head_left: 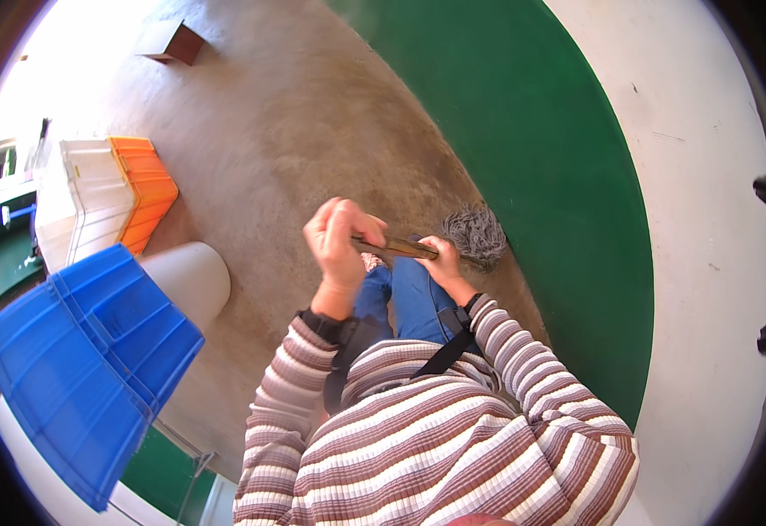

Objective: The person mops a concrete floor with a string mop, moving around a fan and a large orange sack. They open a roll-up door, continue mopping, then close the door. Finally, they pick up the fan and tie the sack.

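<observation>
A mop with a wooden handle (405, 248) slants across in front of my legs. My left hand (341, 238) is closed round the upper end of the handle. Lower down the same handle, my right hand (443, 260) grips it. The grey string mop head (476, 235) rests on the floor to the right, against the foot of the green wall. Part of the handle near the mop head is hidden behind my right hand.
Along the right runs a wall, green (523, 114) below and white above. On the left stand a blue plastic bin (93, 351), a white cylindrical container (194, 279), and white and orange crates (146, 193). A brown box (172, 42) sits farther off on the concrete floor (304, 114).
</observation>
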A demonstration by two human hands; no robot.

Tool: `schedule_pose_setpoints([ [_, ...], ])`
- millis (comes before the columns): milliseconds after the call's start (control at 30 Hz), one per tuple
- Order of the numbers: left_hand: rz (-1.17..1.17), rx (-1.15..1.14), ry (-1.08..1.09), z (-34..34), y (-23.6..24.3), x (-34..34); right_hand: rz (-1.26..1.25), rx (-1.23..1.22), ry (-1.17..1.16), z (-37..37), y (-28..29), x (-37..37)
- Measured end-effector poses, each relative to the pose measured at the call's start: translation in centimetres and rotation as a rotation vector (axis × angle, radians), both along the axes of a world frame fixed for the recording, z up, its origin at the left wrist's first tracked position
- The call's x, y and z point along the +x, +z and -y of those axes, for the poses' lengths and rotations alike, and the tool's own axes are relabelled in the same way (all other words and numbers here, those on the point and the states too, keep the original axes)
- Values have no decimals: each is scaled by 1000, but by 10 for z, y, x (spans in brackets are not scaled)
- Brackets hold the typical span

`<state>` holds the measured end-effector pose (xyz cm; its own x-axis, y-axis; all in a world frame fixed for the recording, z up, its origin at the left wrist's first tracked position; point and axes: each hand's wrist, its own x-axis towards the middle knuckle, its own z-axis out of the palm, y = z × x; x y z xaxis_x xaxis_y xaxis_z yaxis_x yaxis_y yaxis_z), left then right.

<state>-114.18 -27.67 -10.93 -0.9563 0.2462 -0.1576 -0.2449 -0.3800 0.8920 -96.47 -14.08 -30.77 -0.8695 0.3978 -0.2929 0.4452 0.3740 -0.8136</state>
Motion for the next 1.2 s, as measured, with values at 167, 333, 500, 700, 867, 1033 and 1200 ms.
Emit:
schedule_pose_setpoints([
  [167,226,268,-495,-29,-2,-28,99,-243,-106,-24,-6,12],
  [333,112,225,-820,-54,22,-101,182,-175,-115,-41,8,-29],
  [500,-32,297,-972,-65,61,-204,115,-109,-19,-42,18,-140],
  [700,-240,266,-892,-66,109,-305,-128,28,31,-59,42,-292],
  [867,-413,205,-712,-37,135,-377,-254,128,20,-40,52,-415],
  [1033,-600,50,-538,15,144,-453,-358,153,76,3,35,-559],
  [1200,-675,-105,-308,57,122,-533,-367,217,-5,56,-3,-727],
])
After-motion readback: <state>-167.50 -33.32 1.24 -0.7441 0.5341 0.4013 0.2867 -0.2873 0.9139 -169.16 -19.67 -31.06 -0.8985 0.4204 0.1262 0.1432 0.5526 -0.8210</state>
